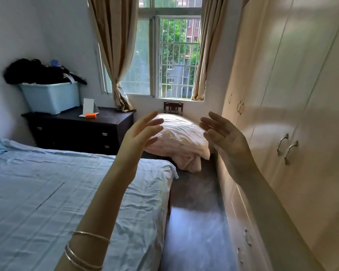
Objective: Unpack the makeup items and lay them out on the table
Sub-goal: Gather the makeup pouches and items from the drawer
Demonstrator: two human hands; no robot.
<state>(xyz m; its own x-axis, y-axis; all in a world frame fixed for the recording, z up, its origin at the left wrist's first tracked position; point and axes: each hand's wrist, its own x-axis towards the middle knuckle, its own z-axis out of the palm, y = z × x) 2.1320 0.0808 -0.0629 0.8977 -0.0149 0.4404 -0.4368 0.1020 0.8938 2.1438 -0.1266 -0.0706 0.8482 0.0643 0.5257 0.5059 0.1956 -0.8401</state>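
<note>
Both of my hands are raised in front of me, palms facing each other, fingers spread and holding nothing. My left hand [143, 132] has thin bangles on its wrist; my right hand [223, 135] is a short gap to its right. A dark wooden dresser [114, 118] stands at the back left. On its top lie a small orange box [91, 115] and an upright white card or mirror [88, 106]. No makeup bag or makeup items show clearly.
A bed with a light blue sheet [57, 192] fills the left. A blue storage bin [51, 96] heaped with dark clothes sits on the dresser. A pink quilt [184, 141] covers a chair under the window. Cream wardrobe doors [292, 114] line the right; a narrow dark floor strip [196, 222] runs between.
</note>
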